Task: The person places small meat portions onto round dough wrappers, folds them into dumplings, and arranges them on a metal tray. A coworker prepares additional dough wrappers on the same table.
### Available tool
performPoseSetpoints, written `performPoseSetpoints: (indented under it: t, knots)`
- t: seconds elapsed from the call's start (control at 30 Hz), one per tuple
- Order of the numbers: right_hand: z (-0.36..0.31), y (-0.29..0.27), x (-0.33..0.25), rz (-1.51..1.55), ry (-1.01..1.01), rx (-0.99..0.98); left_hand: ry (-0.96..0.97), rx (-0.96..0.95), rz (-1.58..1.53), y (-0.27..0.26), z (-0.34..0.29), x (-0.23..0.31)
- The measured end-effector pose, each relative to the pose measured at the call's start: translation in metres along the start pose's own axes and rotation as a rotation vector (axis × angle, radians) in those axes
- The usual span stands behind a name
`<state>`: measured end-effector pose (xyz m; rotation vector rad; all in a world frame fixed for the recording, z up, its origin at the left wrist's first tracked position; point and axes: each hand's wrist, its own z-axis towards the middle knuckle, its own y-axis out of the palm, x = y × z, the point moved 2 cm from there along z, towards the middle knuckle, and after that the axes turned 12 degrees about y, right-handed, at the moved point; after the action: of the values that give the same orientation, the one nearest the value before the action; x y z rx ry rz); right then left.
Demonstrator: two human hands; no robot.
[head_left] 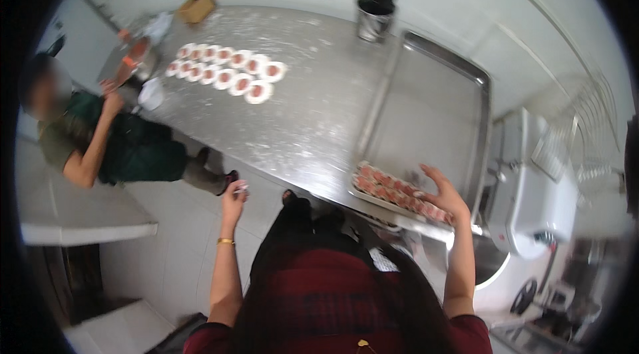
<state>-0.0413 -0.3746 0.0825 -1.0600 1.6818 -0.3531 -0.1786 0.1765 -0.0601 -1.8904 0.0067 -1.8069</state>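
Dumplings (383, 185), near edge of tray (432, 101): likely soft, light; hold by sides. Right hand (450, 199): fingers spread. Left hand (233, 195): cannot tell.

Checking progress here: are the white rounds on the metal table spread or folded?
Spread: the white rounds lie flat and open, their reddish filling showing on top.

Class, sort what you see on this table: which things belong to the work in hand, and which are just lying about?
Likely in use:
- rounds with reddish filling, in two rows
- tray
- filled pieces at its near end, under the right hand
- bowl of reddish stuff

Apparently lying about:
- bucket
- box
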Motion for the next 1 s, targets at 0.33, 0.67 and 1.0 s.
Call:
performPoseSetpoints:
  t: [0.33,0.67,1.0]
  knots:
    - [0.084,0.025,-0.070,0.168,-0.218,0.205,0.137,0.085,0.231,-0.023,0.080,0.055]
    - [0.246,0.079,-0.251,0.229,-0.290,0.091,0.220,0.235,0.223,-0.073,0.194,0.056]
    - [0.557,0.233,-0.551,-0.031,-0.723,0.116,0.289,0.196,0.501,-0.100,0.245,0.012]
